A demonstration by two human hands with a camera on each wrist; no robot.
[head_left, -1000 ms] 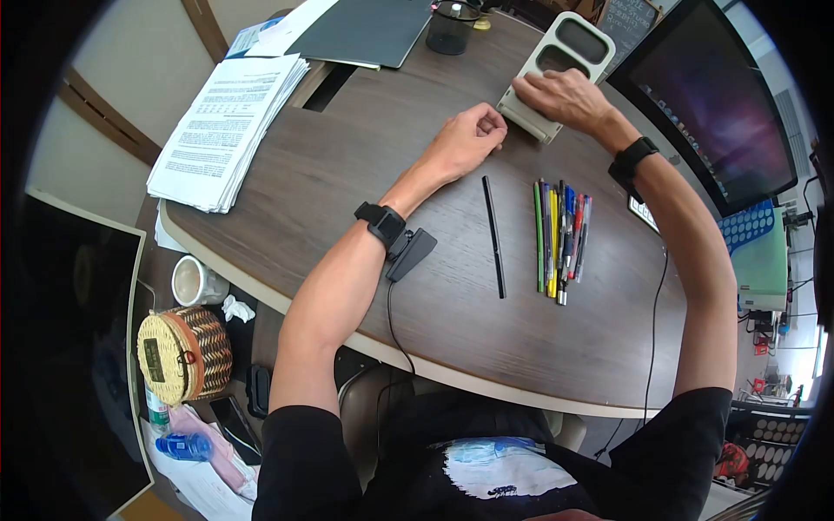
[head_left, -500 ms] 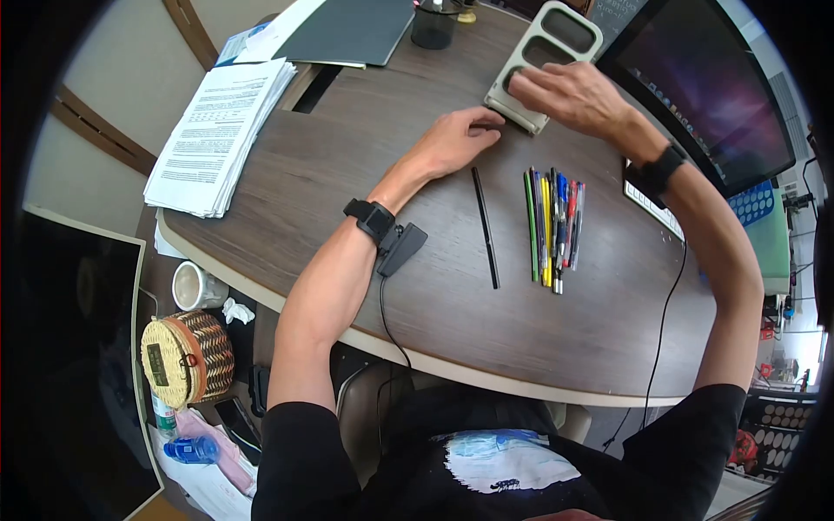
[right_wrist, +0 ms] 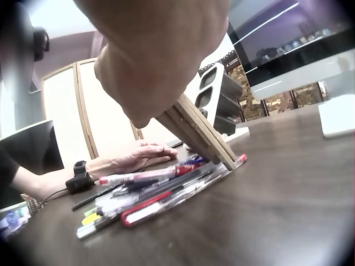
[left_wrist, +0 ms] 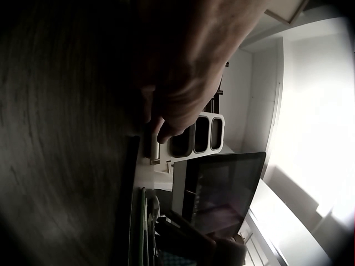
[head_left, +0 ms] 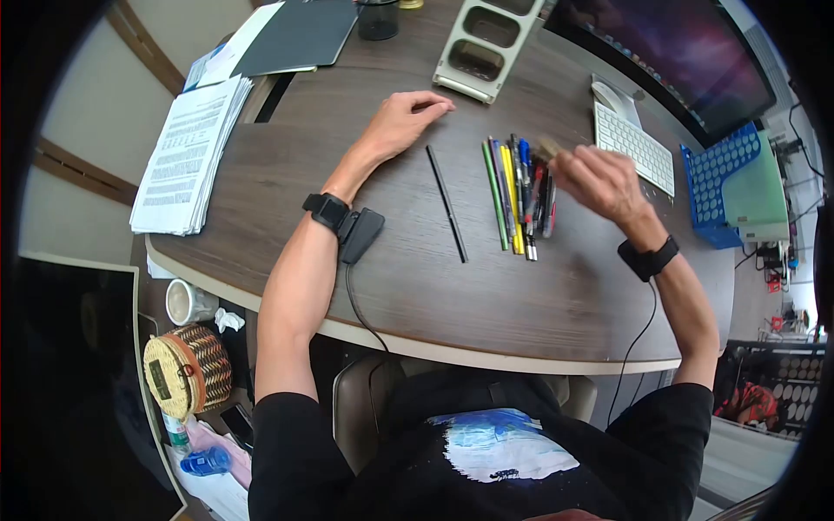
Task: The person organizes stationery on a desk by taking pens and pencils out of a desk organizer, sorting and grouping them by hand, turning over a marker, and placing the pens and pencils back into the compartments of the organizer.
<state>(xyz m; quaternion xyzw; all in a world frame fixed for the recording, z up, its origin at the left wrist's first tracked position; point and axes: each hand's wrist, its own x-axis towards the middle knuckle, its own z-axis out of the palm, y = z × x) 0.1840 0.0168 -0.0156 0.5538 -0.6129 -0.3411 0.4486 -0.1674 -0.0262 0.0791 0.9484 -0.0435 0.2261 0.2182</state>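
My right hand [head_left: 599,182] pinches a few brown, wooden-looking sticks [right_wrist: 202,136], blurred in the head view. Their lower ends point down at the right part of a row of pens [head_left: 512,204] in green, yellow, blue, black and red. The right wrist view has the ends close over the pens [right_wrist: 161,191]. My left hand [head_left: 407,122] rests on the table with relaxed fingers, holding nothing. Near its fingertips stands an off-white organizer [head_left: 466,89] with dark compartments. A single black pen or pencil [head_left: 447,204] lies between the left hand and the row.
A white keyboard [head_left: 634,148] and a mouse [head_left: 610,97] lie right of the pens, below the monitor [head_left: 669,61]. Stacked papers [head_left: 187,161], a dark folder [head_left: 300,36] and a black mesh cup [head_left: 379,22] occupy the far left. A blue basket [head_left: 721,174] stands at the right edge.
My right hand has left the organizer and come nearer, over the pens' right side, with the brown sticks now showing in its grip. The head view has shifted right; the left hand stays near the organizer.
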